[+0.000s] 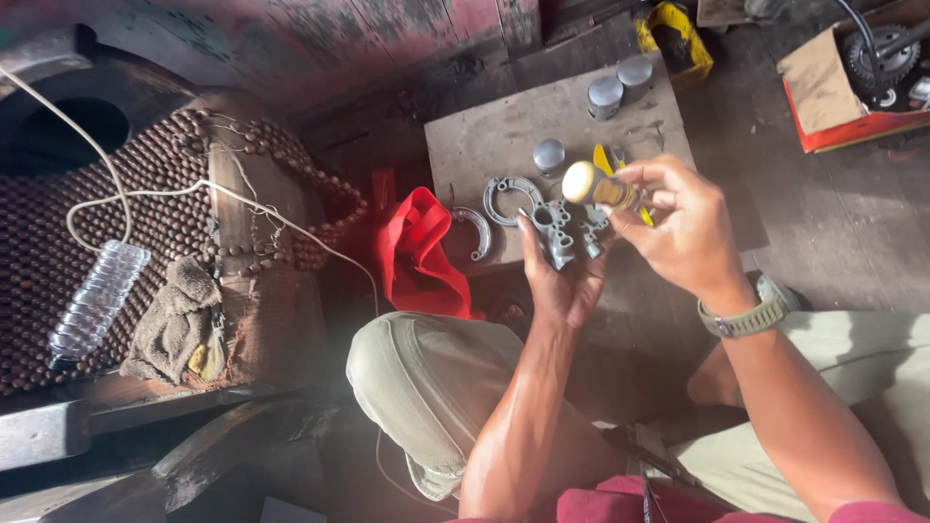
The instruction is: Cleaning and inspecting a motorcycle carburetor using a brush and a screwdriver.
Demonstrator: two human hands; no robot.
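- Carburetor body (562, 232), a grey cast-metal part with round bores and small ports, sits upright in the left hand (562, 281), above the person's knees and just in front of the near edge of the grey board (504, 136).
- Left hand: fingers curled shut around the lower half of the carburetor body, thumb pressed against its left side.
- Right hand (678, 232), to the right of the carburetor body, pinches a yellow-handled tool (605, 189) between thumb and fingertips; the tool's cream, rounded butt end stands just above the body. Whether its tip touches the casting cannot be told. An olive wristwatch (751, 315) is on this wrist.
- Left of the carburetor body, a red plastic bag (421, 252) hangs at the board's near-left corner, close to the left knee.
- Beyond the carburetor body, on the board: two curved brake shoes (499, 199), then three metal pistons (605, 97) toward the far edge.
- Open floor lies to the right of the board; a beaded seat cover (58, 242) bearing a clear bottle (97, 300) and rag (174, 324) fills the far left.
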